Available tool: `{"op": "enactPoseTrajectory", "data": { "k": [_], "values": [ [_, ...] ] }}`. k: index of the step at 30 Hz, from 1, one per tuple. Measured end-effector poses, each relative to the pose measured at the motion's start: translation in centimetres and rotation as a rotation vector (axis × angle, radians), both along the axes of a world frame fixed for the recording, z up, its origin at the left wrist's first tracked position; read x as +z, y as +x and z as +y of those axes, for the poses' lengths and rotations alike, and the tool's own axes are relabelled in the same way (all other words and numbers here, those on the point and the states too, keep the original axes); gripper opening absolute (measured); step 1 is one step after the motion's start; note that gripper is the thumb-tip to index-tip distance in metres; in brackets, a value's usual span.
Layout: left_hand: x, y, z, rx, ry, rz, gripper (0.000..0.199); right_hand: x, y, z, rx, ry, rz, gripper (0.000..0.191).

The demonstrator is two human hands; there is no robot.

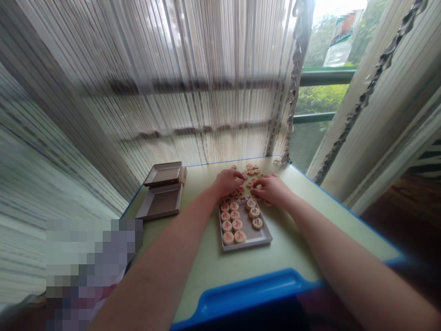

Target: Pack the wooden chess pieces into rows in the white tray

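Observation:
Loose round Chinese chess pieces [251,172] lie in a cluster at the far middle of the table. Over the cluster's left side is my left hand [228,181], palm down, its fingers apart and loosely bent; part of them is hidden. My right hand [272,188] comes in from the right, with thumb and fingers closed at a piece [253,185] in the cluster. Nearer to me, a shallow open box [246,241] holds two columns of red-marked pieces [236,225] at its left. Several dark-marked pieces [254,213] form one column at its right.
Two more shallow trays, a brown-edged one [144,179] and a pale one [179,202], sit at the table's left. The table [330,230] has a blue rim [255,287]. String curtains [206,82] hang behind it. A pixelated patch [93,271] covers the lower left.

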State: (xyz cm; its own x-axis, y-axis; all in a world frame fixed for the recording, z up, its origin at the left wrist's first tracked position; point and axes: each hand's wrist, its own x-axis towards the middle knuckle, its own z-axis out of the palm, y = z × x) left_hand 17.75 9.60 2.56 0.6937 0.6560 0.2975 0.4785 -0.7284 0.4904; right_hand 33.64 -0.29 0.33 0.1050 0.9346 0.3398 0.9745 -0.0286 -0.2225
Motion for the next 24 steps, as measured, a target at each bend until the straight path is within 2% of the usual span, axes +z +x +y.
{"op": "enactPoseTrajectory", "data": {
  "k": [4,10,14,16,18,21,24],
  "values": [
    [-0.4,-0.2,0.6,0.037,-0.046,-0.072,0.025,0.0,-0.3,0.1,-0.015,0.012,0.0,0.025],
    [-0.4,-1.0,1.2,0.085,-0.1,-0.077,0.023,0.6,0.0,-0.2,-0.067,0.035,0.081,0.029],
    [0.0,-1.6,1.6,0.212,-0.094,-0.082,0.025,0.7,1.6,-0.9,-0.251,0.046,0.047,0.032],
    [0.0,-2.0,1.8,0.256,-0.086,-0.093,0.026,0.6,2.5,-1.2,-0.375,0.007,0.013,0.033],
    [-0.3,-2.4,2.2,0.272,-0.095,-0.114,0.027,0.5,3.0,-1.3,-0.436,-0.088,0.049,0.032],
    [-1.0,-2.9,2.7,0.259,-0.17,-0.209,0.03,0.7,2.8,-1.4,-0.421,-0.215,0.173,0.026],
    [-1.5,-3.0,3.3,0.235,-0.288,-0.345,0.032,1.2,1.8,-1.4,-0.382,-0.235,0.272,0.024]
  ]
}}
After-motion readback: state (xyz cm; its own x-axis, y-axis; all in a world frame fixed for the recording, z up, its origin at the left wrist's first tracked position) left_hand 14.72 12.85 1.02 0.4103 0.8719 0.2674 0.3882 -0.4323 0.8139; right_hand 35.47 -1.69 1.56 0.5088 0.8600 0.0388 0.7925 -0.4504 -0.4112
